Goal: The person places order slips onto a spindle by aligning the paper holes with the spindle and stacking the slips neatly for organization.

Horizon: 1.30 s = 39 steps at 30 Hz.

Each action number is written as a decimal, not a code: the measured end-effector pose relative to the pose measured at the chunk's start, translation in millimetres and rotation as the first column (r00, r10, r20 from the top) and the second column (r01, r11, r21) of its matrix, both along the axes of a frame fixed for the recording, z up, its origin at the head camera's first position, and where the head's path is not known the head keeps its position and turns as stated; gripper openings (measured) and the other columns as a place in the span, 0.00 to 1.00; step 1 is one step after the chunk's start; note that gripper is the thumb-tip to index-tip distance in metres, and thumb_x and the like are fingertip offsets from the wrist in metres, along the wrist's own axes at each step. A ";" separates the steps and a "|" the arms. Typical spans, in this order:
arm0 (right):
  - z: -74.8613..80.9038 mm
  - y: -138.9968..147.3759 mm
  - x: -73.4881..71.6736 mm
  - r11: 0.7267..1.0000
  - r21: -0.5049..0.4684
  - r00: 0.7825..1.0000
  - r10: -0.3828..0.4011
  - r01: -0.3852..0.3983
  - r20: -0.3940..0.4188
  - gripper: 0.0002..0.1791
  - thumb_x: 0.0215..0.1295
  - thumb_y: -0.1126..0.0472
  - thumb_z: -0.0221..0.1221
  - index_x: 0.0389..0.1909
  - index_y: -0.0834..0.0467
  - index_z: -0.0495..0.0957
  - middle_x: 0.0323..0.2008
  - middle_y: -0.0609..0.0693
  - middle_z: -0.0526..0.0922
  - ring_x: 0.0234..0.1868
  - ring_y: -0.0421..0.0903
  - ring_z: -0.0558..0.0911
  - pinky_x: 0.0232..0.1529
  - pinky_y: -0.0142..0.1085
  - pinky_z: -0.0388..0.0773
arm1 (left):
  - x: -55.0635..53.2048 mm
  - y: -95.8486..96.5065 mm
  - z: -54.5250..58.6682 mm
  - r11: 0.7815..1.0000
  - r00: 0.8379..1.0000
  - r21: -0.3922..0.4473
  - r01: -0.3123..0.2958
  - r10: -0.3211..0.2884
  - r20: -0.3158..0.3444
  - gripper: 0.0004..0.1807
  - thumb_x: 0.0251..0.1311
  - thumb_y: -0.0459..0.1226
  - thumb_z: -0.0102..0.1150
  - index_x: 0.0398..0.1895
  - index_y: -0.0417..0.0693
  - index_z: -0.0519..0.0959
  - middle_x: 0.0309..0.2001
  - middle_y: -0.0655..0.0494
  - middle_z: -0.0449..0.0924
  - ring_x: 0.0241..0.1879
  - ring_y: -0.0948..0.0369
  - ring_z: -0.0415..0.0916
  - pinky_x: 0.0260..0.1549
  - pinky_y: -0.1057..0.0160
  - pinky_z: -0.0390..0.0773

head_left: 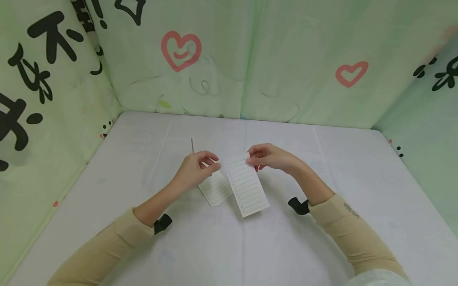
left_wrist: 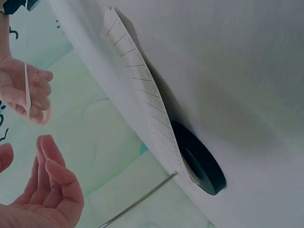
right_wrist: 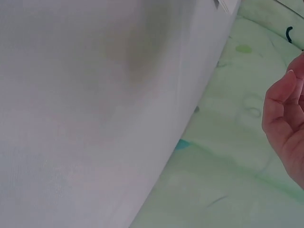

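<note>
A lined note sheet [head_left: 248, 188] with a column of small checkboxes hangs from my right hand [head_left: 270, 157], which pinches its upper right corner. In the left wrist view this sheet [left_wrist: 27, 90] appears nearly edge-on. My left hand [head_left: 198, 169] hovers just left of it, fingers loosely bent and nothing in them. Beneath the left hand lie several similar sheets [head_left: 216, 190], tilted against a dark round base [left_wrist: 206, 164]. A thin metal rod [head_left: 192, 145] rises there; in the left wrist view it emerges from those sheets. The right wrist view catches only part of my right hand [right_wrist: 285, 123].
A white cloth [head_left: 200, 254] covers the table. Pale green fabric walls [head_left: 286, 59] with hearts and black characters enclose its back and sides. Black wrist mounts [head_left: 298, 206] stick out below both sleeves.
</note>
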State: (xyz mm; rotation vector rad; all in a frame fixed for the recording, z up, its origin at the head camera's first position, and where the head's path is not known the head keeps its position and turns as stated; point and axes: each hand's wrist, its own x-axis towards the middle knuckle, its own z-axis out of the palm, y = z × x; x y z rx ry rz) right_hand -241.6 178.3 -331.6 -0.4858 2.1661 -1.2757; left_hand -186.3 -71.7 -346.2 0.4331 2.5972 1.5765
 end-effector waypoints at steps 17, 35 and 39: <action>-3.4 -17.6 7.7 0.997 0.023 0.997 0.076 -0.076 -0.003 0.08 0.62 0.63 0.56 0.38 0.64 0.71 0.26 0.48 0.76 0.29 0.44 0.74 0.37 0.39 0.70 | -0.6 0.1 -7.8 0.996 0.992 0.025 0.085 -0.087 0.095 0.06 0.57 0.30 0.57 0.33 0.33 0.79 0.24 0.48 0.81 0.27 0.46 0.78 0.32 0.51 0.77; 0.7 -18.9 16.9 0.999 0.012 0.998 0.049 -0.049 -0.025 0.09 0.62 0.61 0.57 0.38 0.63 0.72 0.27 0.47 0.75 0.33 0.53 0.74 0.41 0.43 0.71 | -13.0 -31.2 21.8 0.997 1.000 0.081 -0.006 0.006 0.001 0.09 0.59 0.33 0.57 0.36 0.33 0.79 0.29 0.44 0.81 0.24 0.61 0.77 0.33 0.63 0.77; 1.0 -21.0 18.0 0.999 0.009 0.999 0.037 -0.037 -0.028 0.10 0.62 0.61 0.57 0.40 0.63 0.74 0.29 0.48 0.77 0.32 0.48 0.74 0.41 0.43 0.72 | -19.5 -41.9 29.4 0.994 0.998 0.087 -0.065 0.064 0.022 0.10 0.60 0.35 0.56 0.37 0.34 0.79 0.29 0.45 0.81 0.24 0.62 0.77 0.31 0.66 0.76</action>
